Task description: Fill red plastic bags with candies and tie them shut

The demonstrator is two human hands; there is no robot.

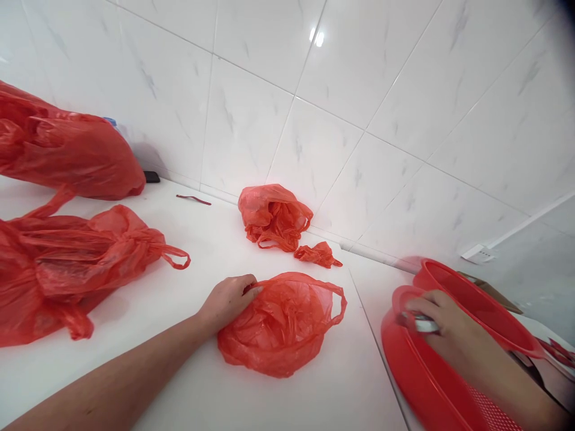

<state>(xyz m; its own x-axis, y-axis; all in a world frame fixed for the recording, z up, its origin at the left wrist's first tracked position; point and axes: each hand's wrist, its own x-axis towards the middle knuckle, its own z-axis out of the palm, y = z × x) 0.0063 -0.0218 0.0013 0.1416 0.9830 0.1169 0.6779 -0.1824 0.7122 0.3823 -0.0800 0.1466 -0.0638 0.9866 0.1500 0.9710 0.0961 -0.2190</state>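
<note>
My left hand (228, 301) rests on the white counter (188, 371) with its fingers closed on the rim of a crumpled red plastic bag (282, 326) lying in front of me. My right hand (442, 317) is at the right, fingers curled over a small white object (424, 325) against the rim of a red plastic basin (422, 377). A second red basin or strainer (476, 305) sits just behind that hand.
Two large, filled red bags (67, 263) (63, 152) lie at the left. A smaller crumpled red bag (272, 215) and a red scrap (318, 254) sit near the tiled wall (359, 120). A thin red strip (194, 199) and a dark object (151, 176) lie by the wall.
</note>
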